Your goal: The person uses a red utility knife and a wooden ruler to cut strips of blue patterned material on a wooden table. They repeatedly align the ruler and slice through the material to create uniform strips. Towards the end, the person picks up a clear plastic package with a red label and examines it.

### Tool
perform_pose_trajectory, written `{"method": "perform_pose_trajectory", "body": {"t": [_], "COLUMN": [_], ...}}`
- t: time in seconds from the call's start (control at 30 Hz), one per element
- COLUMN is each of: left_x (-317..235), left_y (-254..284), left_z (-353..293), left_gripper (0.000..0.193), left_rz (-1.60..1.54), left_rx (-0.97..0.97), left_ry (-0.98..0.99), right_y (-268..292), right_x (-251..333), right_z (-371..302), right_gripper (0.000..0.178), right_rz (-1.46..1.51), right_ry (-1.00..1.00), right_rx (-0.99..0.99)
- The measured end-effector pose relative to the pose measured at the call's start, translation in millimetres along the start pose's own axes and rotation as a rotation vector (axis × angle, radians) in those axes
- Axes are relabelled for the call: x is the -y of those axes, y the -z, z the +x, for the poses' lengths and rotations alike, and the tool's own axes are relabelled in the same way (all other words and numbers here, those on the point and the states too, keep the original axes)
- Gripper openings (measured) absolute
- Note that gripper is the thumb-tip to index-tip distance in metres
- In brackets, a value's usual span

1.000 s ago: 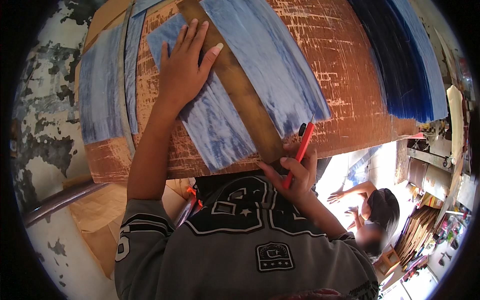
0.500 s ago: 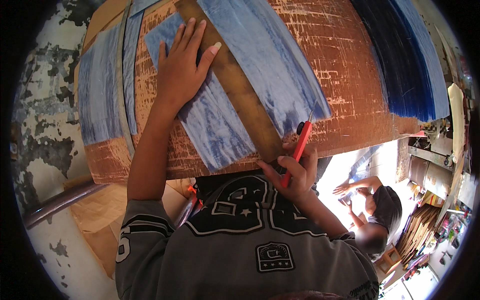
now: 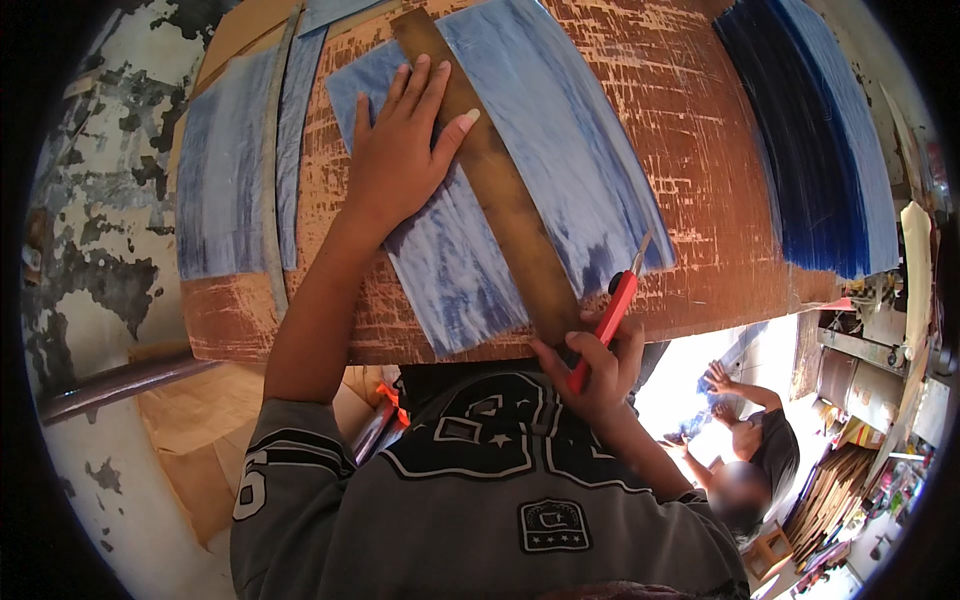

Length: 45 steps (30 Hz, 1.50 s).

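Well right of the red cutter (image 3: 620, 303) lies dark-blue material (image 3: 805, 150).

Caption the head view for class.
Left hand spans streaked blue sheet and straight brown strip; right hand holds red-handled knife.

Wears grey short-sleeved shirt (image 3: 430, 545). Has black-and-white bands (image 3: 305, 440) and a pale marking (image 3: 250, 490) on the sleeve (image 3: 305, 490), up-arm from the left hand (image 3: 398, 165). Shows black, white-edged panel (image 3: 455, 458) bodyward of the right hand (image 3: 605, 372), then a dark badge (image 3: 555, 526) with white stars.
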<state>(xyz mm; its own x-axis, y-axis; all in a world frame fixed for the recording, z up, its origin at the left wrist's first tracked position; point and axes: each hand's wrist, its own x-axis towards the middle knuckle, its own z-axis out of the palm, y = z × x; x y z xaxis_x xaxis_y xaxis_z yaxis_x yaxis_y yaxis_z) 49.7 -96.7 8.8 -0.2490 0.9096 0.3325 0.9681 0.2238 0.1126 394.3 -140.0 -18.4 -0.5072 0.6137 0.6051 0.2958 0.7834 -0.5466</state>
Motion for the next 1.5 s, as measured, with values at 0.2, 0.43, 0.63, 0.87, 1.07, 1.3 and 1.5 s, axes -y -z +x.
{"method": "perform_pose_trajectory", "body": {"t": [0.2,0.43,0.63,0.87,1.07,1.3,1.5], "left_x": [-1,-2,-2,-4,-9,-8,-9], "left_y": [5,3,5,9,14,15,17], "left_z": [1,0,0,-1,3,1,2], "left_gripper": [0.079,0.078,0.078,0.076,0.079,0.078,0.077], "left_rz": [-0.026,-0.020,-0.013,-0.030,-0.030,-0.042,-0.063], "left_rx": [0.029,0.025,0.037,0.051,0.069,0.073,0.082], "left_ry": [0.018,0.025,0.024,0.038,0.050,0.049,0.050], "right_y": [-6,-3,-5,-4,-1,22,41], "right_x": [-4,-3,-4,-3,-2,7,-16], "right_z": [-10,-5,-9,-6,-4,6,25], "right_gripper": [0.054,0.055,0.055,0.055,0.067,0.071,0.059], "right_rz": [0.005,0.020,0.014,0.040,0.029,0.190,0.186], "right_ry": [-0.042,-0.032,-0.023,-0.024,0.017,-0.030,0.049], "right_rx": [-0.050,-0.043,-0.047,-0.048,-0.026,-0.048,-0.073]}}
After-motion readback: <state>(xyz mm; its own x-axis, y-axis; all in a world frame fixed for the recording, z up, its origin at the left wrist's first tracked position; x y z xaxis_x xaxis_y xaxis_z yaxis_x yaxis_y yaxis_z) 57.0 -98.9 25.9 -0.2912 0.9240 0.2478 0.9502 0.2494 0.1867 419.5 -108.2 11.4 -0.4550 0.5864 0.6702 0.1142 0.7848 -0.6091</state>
